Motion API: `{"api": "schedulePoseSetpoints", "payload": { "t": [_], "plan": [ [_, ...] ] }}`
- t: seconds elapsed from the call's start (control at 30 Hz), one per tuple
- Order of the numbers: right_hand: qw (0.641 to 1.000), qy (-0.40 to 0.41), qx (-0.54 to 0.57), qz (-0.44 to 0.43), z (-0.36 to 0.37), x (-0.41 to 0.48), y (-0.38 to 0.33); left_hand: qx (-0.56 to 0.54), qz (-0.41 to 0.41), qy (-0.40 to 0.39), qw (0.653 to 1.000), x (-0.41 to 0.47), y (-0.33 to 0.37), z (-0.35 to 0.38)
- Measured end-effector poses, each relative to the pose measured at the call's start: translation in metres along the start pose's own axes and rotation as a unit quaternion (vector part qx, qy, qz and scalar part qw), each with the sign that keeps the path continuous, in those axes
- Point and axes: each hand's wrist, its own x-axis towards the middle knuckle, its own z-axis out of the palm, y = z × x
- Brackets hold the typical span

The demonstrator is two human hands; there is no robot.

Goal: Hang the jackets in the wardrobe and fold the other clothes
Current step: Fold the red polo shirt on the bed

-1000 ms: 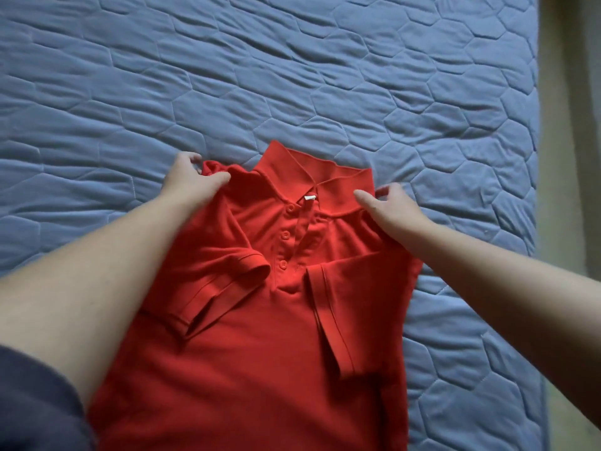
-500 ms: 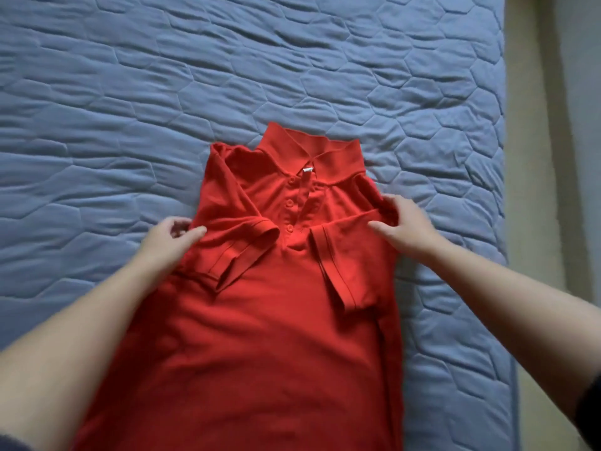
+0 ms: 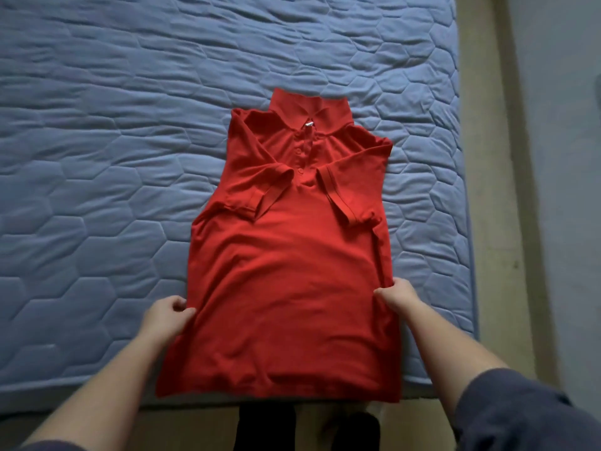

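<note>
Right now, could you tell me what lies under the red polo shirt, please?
The blue quilted mattress, which shows around the red polo shirt. Anything else beneath the fabric is covered and cannot be seen.

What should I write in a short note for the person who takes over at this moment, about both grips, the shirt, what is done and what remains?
Left grip: pinches the left side edge of the red polo shirt, low down towards the hem.
Right grip: pinches the right side edge, also low down.
Shirt: lies flat, front up, on the blue mattress, with its collar at the far end and its hem at the near edge.
Done: both sleeves are folded in over the front.
Left: fold the body. Other clothes, jackets and the wardrobe are not in view.
</note>
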Motion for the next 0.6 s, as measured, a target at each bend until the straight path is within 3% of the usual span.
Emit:
{"api": "schedulePoseSetpoints", "payload": {
  "t": [0.2, 0.33, 0.4, 0.47, 0.6],
  "plan": [
    [0.998, -0.040, -0.016, 0.044, 0.025, -0.026, 0.066, -0.002, -0.016, 0.053, 0.998, -0.028, -0.036, 0.026],
    [0.995, -0.078, 0.012, 0.057, 0.033, -0.044, 0.108, -0.057, -0.049, 0.006, 0.997, -0.048, -0.047, 0.039],
    [0.991, -0.102, 0.045, 0.072, 0.036, -0.058, 0.127, -0.065, -0.056, 0.021, 0.996, -0.061, -0.058, 0.043],
    [0.993, -0.079, 0.041, 0.081, 0.036, -0.068, 0.143, -0.063, -0.089, 0.052, 0.993, -0.074, -0.071, 0.044],
    [0.987, -0.048, 0.119, 0.093, 0.032, -0.085, 0.160, -0.219, -0.143, 0.033, 0.965, -0.097, -0.092, 0.045]
  ]
}}
